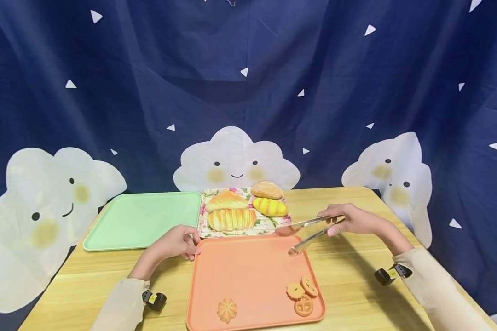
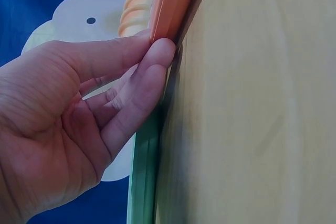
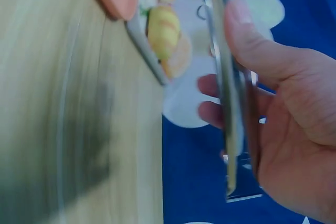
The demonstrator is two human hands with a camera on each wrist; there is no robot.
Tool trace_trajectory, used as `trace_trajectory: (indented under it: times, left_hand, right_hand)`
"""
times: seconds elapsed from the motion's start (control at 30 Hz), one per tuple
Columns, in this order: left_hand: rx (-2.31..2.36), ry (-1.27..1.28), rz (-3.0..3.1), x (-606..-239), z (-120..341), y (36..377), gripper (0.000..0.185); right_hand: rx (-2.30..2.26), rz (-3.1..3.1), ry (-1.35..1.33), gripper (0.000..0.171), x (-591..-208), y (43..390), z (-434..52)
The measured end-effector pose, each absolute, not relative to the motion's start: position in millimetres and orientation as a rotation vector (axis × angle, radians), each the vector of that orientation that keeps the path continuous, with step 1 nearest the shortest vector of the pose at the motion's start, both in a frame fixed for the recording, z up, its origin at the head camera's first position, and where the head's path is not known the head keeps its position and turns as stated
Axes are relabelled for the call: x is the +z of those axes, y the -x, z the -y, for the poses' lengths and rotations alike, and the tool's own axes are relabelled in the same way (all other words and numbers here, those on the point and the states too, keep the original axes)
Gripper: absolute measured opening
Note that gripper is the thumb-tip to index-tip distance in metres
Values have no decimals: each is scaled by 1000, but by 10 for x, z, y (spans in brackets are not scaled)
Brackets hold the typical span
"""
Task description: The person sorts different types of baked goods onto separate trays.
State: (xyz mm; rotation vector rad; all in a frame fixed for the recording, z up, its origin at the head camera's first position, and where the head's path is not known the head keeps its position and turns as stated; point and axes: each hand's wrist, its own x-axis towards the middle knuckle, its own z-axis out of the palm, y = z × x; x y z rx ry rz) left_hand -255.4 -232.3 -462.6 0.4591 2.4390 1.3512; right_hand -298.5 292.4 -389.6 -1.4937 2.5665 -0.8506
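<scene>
1. My left hand (image 1: 178,241) pinches the orange tray (image 1: 248,271) at its far left corner, thumb above, fingers curled beneath the rim.
2. My right hand (image 1: 352,218) grips the tongs (image 1: 312,221), whose tips stand apart, one near the floral tray's near right corner, the other over the orange tray's far right corner.
3. On the orange tray, a flower cookie (image 1: 226,310) lies by the near left corner; three more cookies (image 1: 303,305) cluster at the near right corner.
4. The floral tray (image 1: 269,224) sits along the orange tray's far edge; the tongs hide part of that meeting line. On its left are a triangular bread (image 1: 227,201) and a ridged loaf (image 1: 232,219); on its right, a brown bun (image 1: 267,189) and a yellow bun (image 1: 270,207).
5. The green tray (image 1: 149,218) covers the desk's (image 1: 339,308) far left corner, just beyond my left hand.
6. A blue curtain (image 1: 215,101) with smiling clouds hangs behind the far edge.
7. Each wrist camera (image 1: 155,300) bears a yellow label (image 1: 393,273), too small to read.
</scene>
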Motion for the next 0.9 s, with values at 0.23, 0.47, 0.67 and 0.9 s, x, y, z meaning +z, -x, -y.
trace_trajectory:
  times: [0.23,0.47,0.67,0.9]
  left_hand:
    - [1341,-450,-2439,-4641,2320,2573,16]
    - [1340,-451,-2442,-4623,2334,2566,15]
    - [1350,-461,-2435,-4622,2333,2562,15]
    - [1350,-451,-2433,-4629,2337,2570,15]
  right_hand:
    - [-836,-2261,1562,47,-3935,2809,-2933]
    - [-780,-2336,1541,50,-4005,2755,-2874]
    - [-815,-2378,1531,41,-4056,2770,-2769]
    - [-839,-2399,1540,38,-4089,2762,-2629]
